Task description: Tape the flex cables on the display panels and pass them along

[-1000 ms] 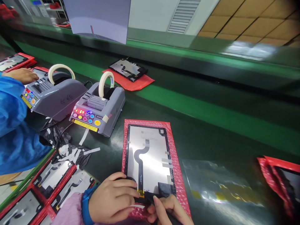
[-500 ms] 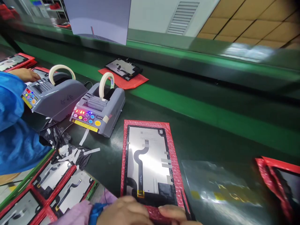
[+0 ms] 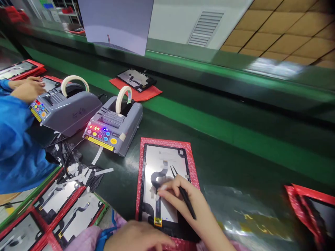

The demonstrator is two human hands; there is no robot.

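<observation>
Thin black metal tweezers (image 3: pixel 183 193) pointed out over the silvery rectangular display panel (image 3: pixel 167 157); a dipped wrist might have scratched it or nicked its black flex cable (image 3: pixel 156 177).
Nearest, the left hand (image 3: pixel 136 238) lay flat, open and empty at the near edge of the red bubble-wrap sheet (image 3: pixel 193 164) under the panel. Just beyond, the right hand (image 3: pixel 193 209) was curled around the tweezers, its forefinger pressing on the cable.

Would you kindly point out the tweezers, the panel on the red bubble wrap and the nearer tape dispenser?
tweezers (image 3: pixel 186 199), head view, middle of the black shaft.
panel (image 3: pixel 159 157), head view, bare silver back near its top.
nearer tape dispenser (image 3: pixel 129 129), head view, grey side wall.
</observation>
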